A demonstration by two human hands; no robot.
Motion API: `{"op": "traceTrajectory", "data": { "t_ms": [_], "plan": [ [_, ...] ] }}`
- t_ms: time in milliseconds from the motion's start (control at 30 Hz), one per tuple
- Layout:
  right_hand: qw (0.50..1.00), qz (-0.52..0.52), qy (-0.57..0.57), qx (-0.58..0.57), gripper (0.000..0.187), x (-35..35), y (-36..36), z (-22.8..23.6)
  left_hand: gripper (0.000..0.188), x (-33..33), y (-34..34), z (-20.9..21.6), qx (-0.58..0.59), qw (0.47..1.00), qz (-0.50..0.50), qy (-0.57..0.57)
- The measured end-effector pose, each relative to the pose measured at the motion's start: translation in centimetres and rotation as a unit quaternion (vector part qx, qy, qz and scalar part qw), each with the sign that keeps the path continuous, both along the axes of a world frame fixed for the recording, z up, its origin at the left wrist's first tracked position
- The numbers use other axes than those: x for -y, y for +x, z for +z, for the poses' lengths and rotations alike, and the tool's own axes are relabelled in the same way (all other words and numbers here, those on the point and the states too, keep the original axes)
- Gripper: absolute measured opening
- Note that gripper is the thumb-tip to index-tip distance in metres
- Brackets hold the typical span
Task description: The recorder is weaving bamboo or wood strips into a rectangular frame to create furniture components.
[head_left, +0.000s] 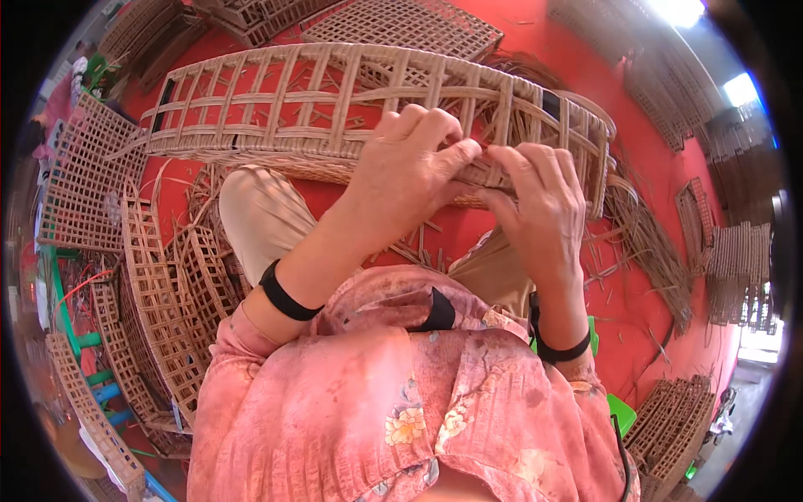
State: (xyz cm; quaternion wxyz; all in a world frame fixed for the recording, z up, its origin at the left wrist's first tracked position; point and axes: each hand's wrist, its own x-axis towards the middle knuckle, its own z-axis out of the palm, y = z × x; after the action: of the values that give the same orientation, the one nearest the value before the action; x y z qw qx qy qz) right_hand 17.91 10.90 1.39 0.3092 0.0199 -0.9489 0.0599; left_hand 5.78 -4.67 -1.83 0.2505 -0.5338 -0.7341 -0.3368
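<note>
A long woven rattan frame (276, 100) with an open lattice lies across my knees, above the red floor. My left hand (410, 167) grips its near rim with the fingers curled over the weave. My right hand (539, 205) meets it at the same spot, fingertips pinching a thin rattan strand on the rim. Both wrists wear black bands. My pink flowered sleeves fill the lower part of the view.
Stacks of woven lattice panels (159, 293) lean at my left, more (673, 427) lie at the lower right and along the far edge (401, 21). Loose rattan strips (652, 243) are scattered on the red floor (636, 309) to my right.
</note>
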Motion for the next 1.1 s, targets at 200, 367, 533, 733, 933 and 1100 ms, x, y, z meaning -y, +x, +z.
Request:
{"op": "traceTrajectory", "data": {
  "t_ms": [200,367,533,733,933,1100],
  "plan": [
    [1.0,0.016,-0.002,0.02,0.03,0.5,-0.8,-0.1,0.039,0.3,-0.2,-1.3,-0.021,0.999,-0.017,0.037],
    [0.998,0.011,0.047,-0.042,0.027,0.8,-0.1,-1.6,0.04,0.0,-0.9,-3.1,-0.126,0.985,-0.058,0.103],
    [0.998,-0.004,0.025,-0.058,0.035,2.1,0.3,-0.5,0.048,2.3,-1.4,-1.4,-0.061,0.995,-0.062,0.045],
    [0.999,0.039,0.008,-0.007,0.042,4.6,-3.2,-0.4,0.055,6.1,-2.6,-1.1,-0.021,0.999,0.035,0.013],
    [0.998,0.055,-0.009,-0.004,0.031,5.4,-4.3,-0.8,0.044,5.5,-3.2,-2.4,-0.041,0.996,0.029,0.07],
    [0.998,0.058,0.003,-0.03,0.031,5.2,-4.2,-1.6,0.042,5.3,-3.5,-3.6,-0.102,0.988,0.015,0.111]
  ]
}}
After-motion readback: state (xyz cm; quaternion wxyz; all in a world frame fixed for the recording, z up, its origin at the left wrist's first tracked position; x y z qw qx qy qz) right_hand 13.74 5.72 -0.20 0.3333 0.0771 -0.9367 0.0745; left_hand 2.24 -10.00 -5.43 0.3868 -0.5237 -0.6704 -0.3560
